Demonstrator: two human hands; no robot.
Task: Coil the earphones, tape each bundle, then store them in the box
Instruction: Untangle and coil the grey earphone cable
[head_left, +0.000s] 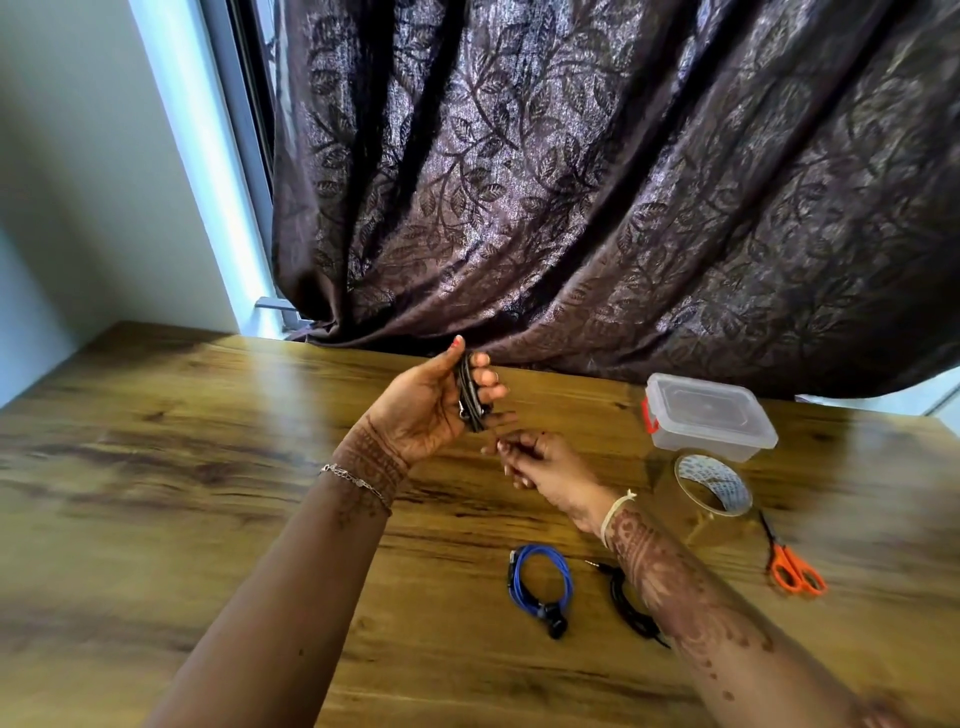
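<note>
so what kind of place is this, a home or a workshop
Most likely a room in a home. A wooden table stands against a window hung with a dark leaf-patterned curtain, and only household bits lie on it: a plastic box, a tape roll and orange scissors.

Black earphone bundle (471, 397) in left hand (431, 410); blue coil (540, 582), tape (712, 486), closed box (709, 415) nearby.

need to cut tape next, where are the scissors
The orange-handled scissors lie on the wooden table at the right of the head view, just on the near side of the tape roll.
</note>
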